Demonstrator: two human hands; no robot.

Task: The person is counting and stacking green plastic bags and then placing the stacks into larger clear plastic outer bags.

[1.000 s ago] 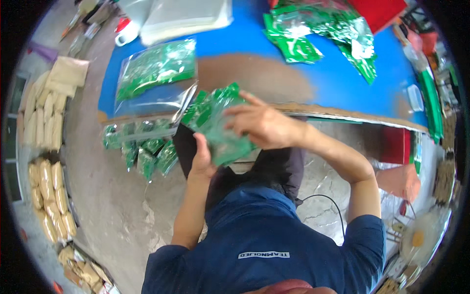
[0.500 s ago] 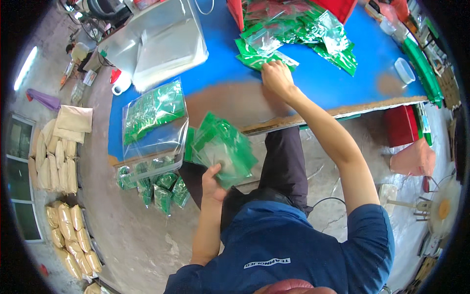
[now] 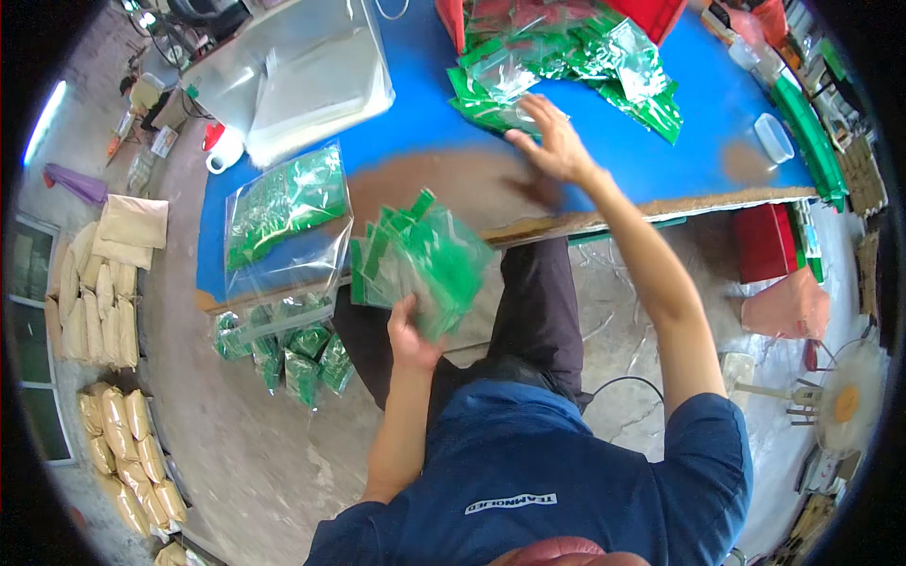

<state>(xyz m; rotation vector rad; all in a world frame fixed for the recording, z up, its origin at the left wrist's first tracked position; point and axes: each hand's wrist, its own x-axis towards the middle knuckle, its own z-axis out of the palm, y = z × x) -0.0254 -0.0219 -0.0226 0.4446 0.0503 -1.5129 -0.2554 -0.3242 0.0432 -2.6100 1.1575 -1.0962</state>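
Note:
My left hand (image 3: 412, 341) is closed round the lower end of a fanned stack of green-and-clear plastic packets (image 3: 439, 269), held in front of the table's near edge above my lap. Just off the near edge of a heap of similar green packets (image 3: 566, 57), my right hand (image 3: 557, 141) is open, thumb and fingers apart, with nothing seen in it. That heap spills out of a red container (image 3: 651, 17) at the far side of the blue table (image 3: 415, 127). Left of the held stack lies a large clear bag (image 3: 293, 208) with green packets inside, its lower end hanging past the table edge.
A tray of clear plastic sheets (image 3: 321, 94) stands at the far left of the table, beside a white-and-red bottle (image 3: 223, 148). A small clear dish (image 3: 774, 139) is at the right. Filled green bags (image 3: 302, 363) lie below the table; a fan (image 3: 845, 404) stands at right.
My right hand has come off the packet at the heap's edge, its fingers opening as it moved slightly right. The stack in my left hand has shifted a little and its packets have fanned differently.

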